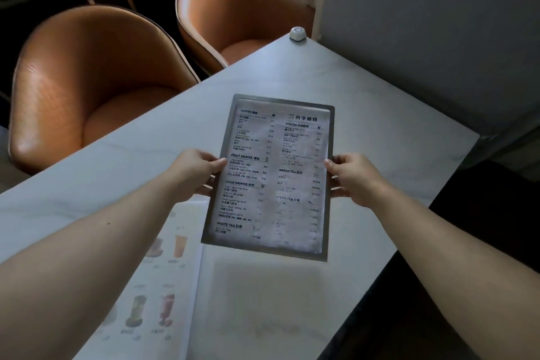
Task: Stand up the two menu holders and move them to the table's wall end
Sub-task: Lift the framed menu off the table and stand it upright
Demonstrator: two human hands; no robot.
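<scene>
A grey-framed menu holder with a printed drinks list is lifted off the white marble table, tilted with its top edge away from me. My left hand grips its left edge and my right hand grips its right edge, thumbs on the front. A second menu holder, showing pictures of drinks, lies flat on the table under my left forearm, partly hidden by the arm.
A small white call button sits at the table's far corner beside the grey wall. Two orange leather chairs stand along the table's left side. The table's right edge drops to dark floor.
</scene>
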